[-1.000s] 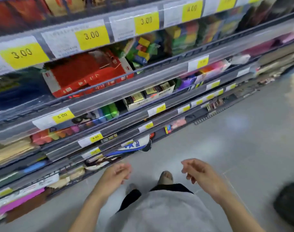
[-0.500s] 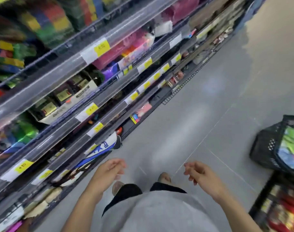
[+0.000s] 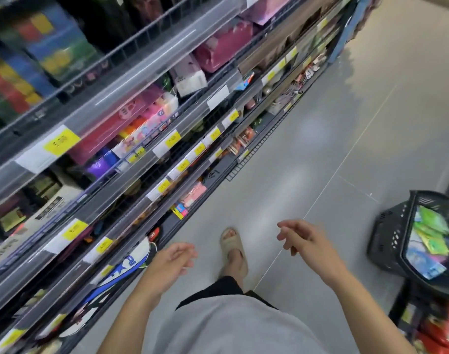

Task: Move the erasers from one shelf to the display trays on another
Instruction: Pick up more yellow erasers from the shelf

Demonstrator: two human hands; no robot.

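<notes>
Both hands hang empty over a grey floor (image 3: 320, 154) in a shop aisle: the left hand (image 3: 169, 261) with fingers loosely curled, the right hand (image 3: 305, 238) likewise relaxed, neither touching anything. Between them a foot in a beige sandal (image 3: 232, 247) stands on the tiles, below it a grey shirt (image 3: 231, 328). Shelves (image 3: 146, 72) with yellow price tags (image 3: 61, 143) run along the person's left, stacked with coloured packets; which of these are erasers cannot be told through the blur. To the right, well apart from the hands, a black basket (image 3: 389, 238) holds green and blue packets.
</notes>
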